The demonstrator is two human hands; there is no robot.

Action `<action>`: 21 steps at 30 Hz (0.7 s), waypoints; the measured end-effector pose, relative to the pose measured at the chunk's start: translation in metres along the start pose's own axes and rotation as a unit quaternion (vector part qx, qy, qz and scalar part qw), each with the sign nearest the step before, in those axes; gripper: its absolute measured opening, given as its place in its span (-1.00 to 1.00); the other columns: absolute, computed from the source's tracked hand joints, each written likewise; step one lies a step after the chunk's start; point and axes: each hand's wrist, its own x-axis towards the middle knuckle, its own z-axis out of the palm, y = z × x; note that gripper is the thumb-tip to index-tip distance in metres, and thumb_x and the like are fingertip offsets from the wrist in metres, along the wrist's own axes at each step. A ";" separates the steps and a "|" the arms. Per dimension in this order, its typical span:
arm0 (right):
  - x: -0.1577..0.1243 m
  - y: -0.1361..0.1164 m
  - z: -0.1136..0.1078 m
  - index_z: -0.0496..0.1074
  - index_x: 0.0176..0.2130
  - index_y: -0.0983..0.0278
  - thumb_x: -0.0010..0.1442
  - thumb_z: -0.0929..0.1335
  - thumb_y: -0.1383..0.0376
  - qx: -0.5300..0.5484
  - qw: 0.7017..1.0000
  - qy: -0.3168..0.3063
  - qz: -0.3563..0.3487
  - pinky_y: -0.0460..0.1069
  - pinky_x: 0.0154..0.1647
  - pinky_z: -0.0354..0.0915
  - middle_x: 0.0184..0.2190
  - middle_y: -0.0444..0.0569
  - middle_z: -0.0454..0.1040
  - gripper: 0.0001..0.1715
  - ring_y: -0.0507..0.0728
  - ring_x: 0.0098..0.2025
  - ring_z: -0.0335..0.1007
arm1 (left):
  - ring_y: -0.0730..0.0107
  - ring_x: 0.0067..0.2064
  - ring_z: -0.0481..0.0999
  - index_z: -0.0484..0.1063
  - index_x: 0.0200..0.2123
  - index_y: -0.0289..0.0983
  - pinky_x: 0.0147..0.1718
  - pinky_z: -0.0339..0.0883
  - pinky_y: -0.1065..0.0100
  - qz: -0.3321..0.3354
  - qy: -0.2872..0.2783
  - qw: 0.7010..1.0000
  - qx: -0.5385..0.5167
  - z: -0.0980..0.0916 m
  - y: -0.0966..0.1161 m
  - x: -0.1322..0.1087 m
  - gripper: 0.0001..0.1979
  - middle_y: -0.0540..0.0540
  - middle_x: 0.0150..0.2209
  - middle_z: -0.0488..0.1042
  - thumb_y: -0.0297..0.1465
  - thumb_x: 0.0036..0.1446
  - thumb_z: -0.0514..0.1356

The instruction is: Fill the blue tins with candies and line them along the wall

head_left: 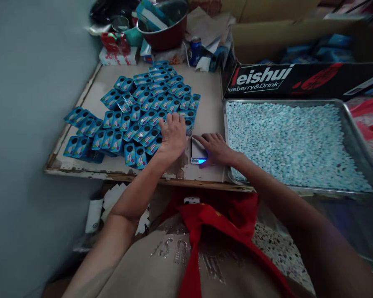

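Observation:
My left hand [173, 134] reaches into the right part of a group of small blue tins [147, 116], its fingers bent down and closed on one of them. The fingertips and most of that tin are hidden beneath the hand. My right hand [216, 150] grips the right side of a small digital scale [199, 150], fingers toward the back and thumb by its lit blue display. Many tins stand close together in uneven rows, each with a dark round spot on its upper face.
A metal tray [226, 124] of pale blue pieces [286, 140] lies to the right. Behind it stands a black carton [267, 78] with blue packs inside. At the back are a red bowl [170, 37], a blue can [195, 50] and a red tape dispenser [115, 42]. A wall [34, 103] borders the left.

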 end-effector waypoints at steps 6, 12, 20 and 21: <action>0.029 0.025 -0.005 0.07 0.73 0.27 0.04 0.76 -0.17 0.015 1.000 -0.002 0.015 0.52 0.46 0.24 0.45 0.46 0.40 0.65 0.71 0.41 0.35 | -0.49 0.41 0.39 0.47 0.24 -0.27 0.49 0.19 -0.48 -0.023 -0.007 1.000 -0.005 0.011 -0.005 0.010 -0.25 -0.42 0.37 0.46 -0.22 0.14 0.72; 0.017 0.054 -0.012 0.02 0.76 0.25 0.09 0.75 -0.24 0.109 0.991 0.075 0.012 0.55 0.64 0.11 0.69 0.44 0.05 0.67 0.71 0.69 -0.01 | -0.50 0.51 0.24 0.47 0.22 -0.29 0.58 -0.03 -0.50 -0.050 -0.020 0.997 -0.058 -0.003 0.010 0.016 -0.22 -0.40 0.39 0.43 0.13 0.26 0.59; -0.045 0.126 0.007 0.56 0.31 0.08 0.43 0.53 -0.21 0.228 0.840 0.443 0.216 0.48 0.22 0.58 0.19 0.19 0.62 -0.32 0.52 0.25 0.59 | -0.20 0.41 0.43 0.56 0.17 -0.19 0.64 -0.07 -0.31 -0.018 -0.115 0.986 0.118 -0.029 0.047 0.003 -0.74 -0.27 0.29 0.57 -0.51 0.49 0.26; -0.048 0.130 0.010 0.57 0.26 0.08 0.44 0.52 -0.18 0.231 0.829 0.455 0.228 0.46 0.17 0.59 0.14 0.18 0.64 -0.40 0.50 0.19 0.61 | -0.20 0.41 0.46 0.56 0.15 -0.18 0.64 -0.04 -0.30 -0.004 -0.119 0.986 0.120 -0.029 0.048 0.003 -0.72 -0.27 0.28 0.59 -0.55 0.47 0.25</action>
